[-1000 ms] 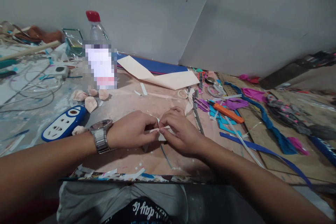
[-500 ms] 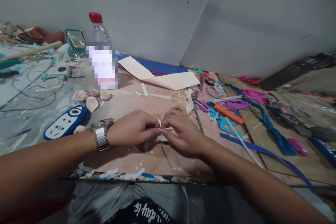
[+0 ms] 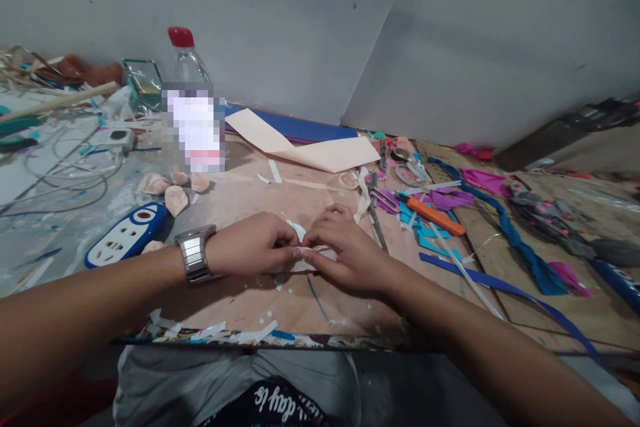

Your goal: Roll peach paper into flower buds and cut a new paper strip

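- Closely, left hand (image 3: pixel 253 243) and right hand (image 3: pixel 347 250) meet, fingers (image 3: pixel 286 255) pinched on a pale piece (image 3: pixel 297 229).
- Desk (image 3: pixel 225 307) stretches to a near edge (image 3: pixel 350 347) lined with scraps (image 3: pixel 263 332).
- Power strip (image 3: pixel 125 237) sits near the watch (image 3: pixel 197 255).

On a cluttered counter (image 3: pixel 245 310) against a grey wall (image 3: pixel 280 27), a clear bottle (image 3: pixel 187 67) with a red cap stands at back left, its lower part pixelated. Nearer is a blue-and-white power strip (image 3: pixel 123 237); a thin cable (image 3: pixel 103 183) loops farther left. To the right, an orange cutter (image 3: pixel 436 215) lies among turquoise scraps (image 3: pixel 435 245), near a flat blue strip (image 3: pixel 493 278) and a crumpled teal band (image 3: pixel 520 250).
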The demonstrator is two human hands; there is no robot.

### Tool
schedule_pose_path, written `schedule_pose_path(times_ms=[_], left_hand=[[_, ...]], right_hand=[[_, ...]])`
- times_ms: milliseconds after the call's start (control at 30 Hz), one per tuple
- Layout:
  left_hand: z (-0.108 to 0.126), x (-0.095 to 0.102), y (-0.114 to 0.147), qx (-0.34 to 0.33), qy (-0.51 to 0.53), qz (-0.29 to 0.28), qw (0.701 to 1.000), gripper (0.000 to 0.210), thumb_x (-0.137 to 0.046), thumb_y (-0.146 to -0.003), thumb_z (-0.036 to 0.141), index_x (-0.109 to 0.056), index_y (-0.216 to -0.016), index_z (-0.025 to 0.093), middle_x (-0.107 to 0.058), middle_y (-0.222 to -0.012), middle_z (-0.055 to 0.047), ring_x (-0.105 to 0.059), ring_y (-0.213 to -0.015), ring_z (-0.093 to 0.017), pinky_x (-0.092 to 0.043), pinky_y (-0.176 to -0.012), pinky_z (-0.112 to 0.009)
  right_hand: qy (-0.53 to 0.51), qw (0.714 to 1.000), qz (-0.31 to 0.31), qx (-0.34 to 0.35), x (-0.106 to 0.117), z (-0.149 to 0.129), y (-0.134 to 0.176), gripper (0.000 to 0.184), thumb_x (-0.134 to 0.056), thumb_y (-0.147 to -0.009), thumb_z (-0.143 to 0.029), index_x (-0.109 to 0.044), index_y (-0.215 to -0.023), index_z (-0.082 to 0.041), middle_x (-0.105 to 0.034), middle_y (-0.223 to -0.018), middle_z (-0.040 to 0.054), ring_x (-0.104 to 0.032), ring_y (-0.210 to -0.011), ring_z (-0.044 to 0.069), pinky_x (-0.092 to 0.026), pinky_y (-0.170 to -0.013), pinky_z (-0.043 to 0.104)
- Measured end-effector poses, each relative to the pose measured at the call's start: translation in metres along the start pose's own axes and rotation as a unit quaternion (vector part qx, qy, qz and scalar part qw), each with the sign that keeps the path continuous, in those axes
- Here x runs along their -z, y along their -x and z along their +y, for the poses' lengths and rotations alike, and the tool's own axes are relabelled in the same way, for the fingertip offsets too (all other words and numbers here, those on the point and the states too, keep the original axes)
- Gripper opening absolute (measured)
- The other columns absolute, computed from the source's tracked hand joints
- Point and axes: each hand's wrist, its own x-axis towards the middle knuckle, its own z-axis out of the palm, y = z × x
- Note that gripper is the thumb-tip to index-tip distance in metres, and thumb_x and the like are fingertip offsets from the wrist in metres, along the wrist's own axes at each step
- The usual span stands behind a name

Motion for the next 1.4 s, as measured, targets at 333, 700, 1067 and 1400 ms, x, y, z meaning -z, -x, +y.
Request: schedule_pose_path(times_ms=[333,700,1067,1400], left_hand=[[-0.0016,0.0007,-0.0010,0.009,-0.017,0.009,1.000,0.040,-0.054,-0.099,0.043,-0.071,-0.076,0.015,-0.066,-0.064,-0.001,-0.050,-0.056,-0.011,-0.030,-0.054,-0.023],[0.0024,-0.0036,0.0018,0.063,0.200,-0.072,0.975,0.026,-0.055,-0.099,0.037,-0.066,-0.091,0.015,-0.075,-0.082,-0.007,-0.072,-0.072,-0.018,-0.054,-0.060,-0.023],[-0.0008,-0.0053,-0.0017,0.121,0.351,-0.154,0.916,0.015,-0.050,-0.087,0.011,-0.062,-0.095,0.016,-0.076,-0.087,-0.006,-0.073,-0.071,-0.016,-0.054,-0.061,-0.024],[-0.0038,-0.0020,-0.0023,0.122,0.349,-0.195,0.908,0.014,-0.046,-0.087,0.010,-0.058,-0.092,0.017,-0.075,-0.079,-0.006,-0.073,-0.067,-0.016,-0.058,-0.068,-0.028]], right_hand=[[0.011,0.999,0.032,-0.004,-0.0028,0.0011,0.0006,0.012,-0.066,-0.099,-0.030,-0.071,-0.093,-0.022,-0.074,-0.085,0.0000,-0.065,-0.089,0.020,-0.032,-0.105,0.046],[0.009,0.997,0.076,0.019,-0.0032,0.0012,0.0011,0.007,-0.068,-0.098,-0.028,-0.075,-0.097,-0.026,-0.077,-0.088,-0.0013,-0.070,-0.086,0.018,-0.032,-0.111,0.048],[0.012,0.996,0.071,0.048,-0.0006,0.0007,0.0018,0.014,-0.064,-0.095,-0.017,-0.074,-0.100,-0.026,-0.076,-0.088,-0.0015,-0.070,-0.087,0.018,-0.030,-0.113,0.049],[0.004,0.995,0.077,0.062,-0.0022,0.0030,0.0036,0.015,-0.065,-0.094,-0.017,-0.074,-0.098,-0.028,-0.077,-0.089,-0.0022,-0.073,-0.088,0.017,-0.031,-0.114,0.049]])
